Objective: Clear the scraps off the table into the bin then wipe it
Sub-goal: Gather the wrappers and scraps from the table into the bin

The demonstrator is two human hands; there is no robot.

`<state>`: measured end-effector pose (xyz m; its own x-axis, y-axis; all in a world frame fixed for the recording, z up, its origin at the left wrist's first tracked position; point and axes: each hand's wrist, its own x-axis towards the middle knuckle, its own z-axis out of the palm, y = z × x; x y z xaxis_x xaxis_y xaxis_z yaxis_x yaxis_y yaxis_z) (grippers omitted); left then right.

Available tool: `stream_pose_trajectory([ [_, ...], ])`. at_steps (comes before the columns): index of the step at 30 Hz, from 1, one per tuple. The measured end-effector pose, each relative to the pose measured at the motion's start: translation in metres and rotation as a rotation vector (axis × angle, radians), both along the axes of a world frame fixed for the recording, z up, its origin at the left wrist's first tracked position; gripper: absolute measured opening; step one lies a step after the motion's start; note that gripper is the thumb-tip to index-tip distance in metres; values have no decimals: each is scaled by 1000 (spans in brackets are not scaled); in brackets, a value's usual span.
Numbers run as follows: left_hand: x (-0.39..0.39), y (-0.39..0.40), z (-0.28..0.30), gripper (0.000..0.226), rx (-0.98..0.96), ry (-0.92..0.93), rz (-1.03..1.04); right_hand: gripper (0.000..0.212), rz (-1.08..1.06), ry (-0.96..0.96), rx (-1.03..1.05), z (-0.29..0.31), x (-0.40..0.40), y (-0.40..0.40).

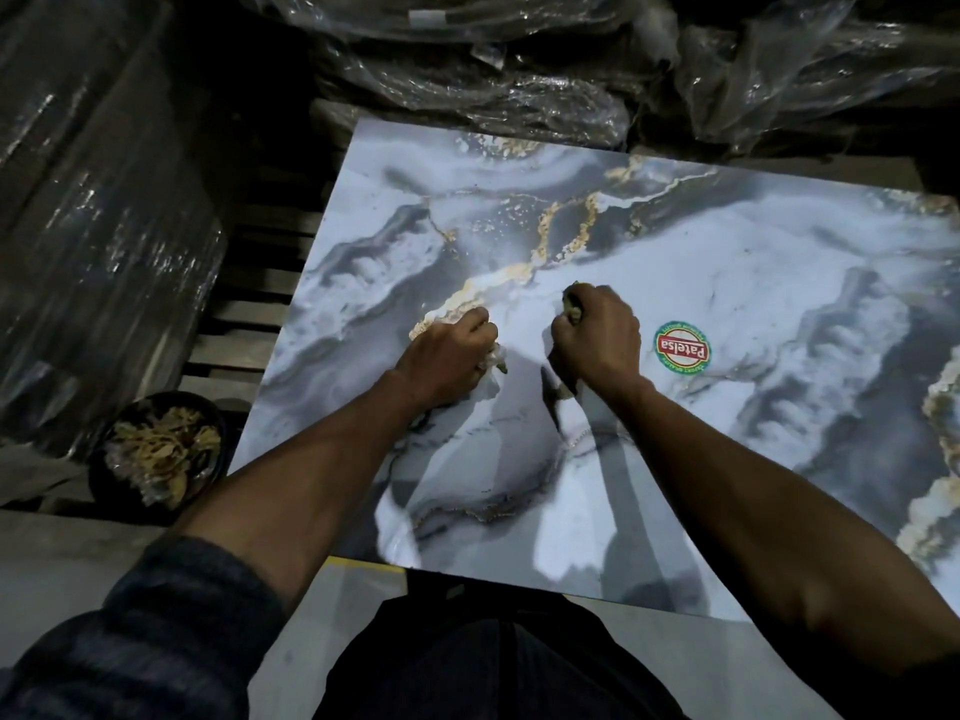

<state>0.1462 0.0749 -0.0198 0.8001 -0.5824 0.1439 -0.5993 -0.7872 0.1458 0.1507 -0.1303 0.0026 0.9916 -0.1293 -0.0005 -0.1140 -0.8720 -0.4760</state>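
Glossy marble-print tabletop [727,283], grey-white with gold veins, round red-and-green sticker [682,346] near the middle. Both hands work at its centre, close together.

Left hand [441,356]: fingers curled around a pale, crumpled wad of scraps [493,360], part of it poking out at the thumb side, pressed against the surface.

Right hand [597,335]: fist clenched on a small yellowish-green clump [573,308], just left of the sticker.

Round dark bin [158,452] sits on the floor off the table's left near corner, already holding a tangle of pale yellowish scraps. Plastic-wrapped bundles [467,80] stacked behind the table.

Handling judgement: scraps look light, soft and crushable, likely to shed bits if held loosely. Best gathered in a full closed fist, cupped from below for the carry. Slick top should let leftovers slide rather than cling, so sweeping to the left edge above the bin may suit the fines. No wiping cloth identifiable.
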Motion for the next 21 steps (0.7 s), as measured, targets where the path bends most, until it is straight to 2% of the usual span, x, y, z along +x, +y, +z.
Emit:
stream_pose_trajectory([
  [4, -3, -3, 3, 16, 41, 19, 54, 28, -32, 48, 77, 2, 24, -9],
  [9, -4, -2, -2, 17, 7, 109, 134, 30, -3, 170, 48, -4, 37, -7],
  [12, -10, -3, 1, 15, -81, 172, 204, 34, 16, 205, -1, -5, 36, -2],
  [15, -15, -2, 4, 33, -180, 249, 302, 36, 70, 202, -104, -5, 31, 1],
  [18, -19, 2, 4, 17, -349, 296, 433, 35, 112, 180, -209, -8, 19, 1],
  [21, -23, 10, 3, 11, -470, 245, 461, 33, 154, 166, -250, -11, 5, -1],
])
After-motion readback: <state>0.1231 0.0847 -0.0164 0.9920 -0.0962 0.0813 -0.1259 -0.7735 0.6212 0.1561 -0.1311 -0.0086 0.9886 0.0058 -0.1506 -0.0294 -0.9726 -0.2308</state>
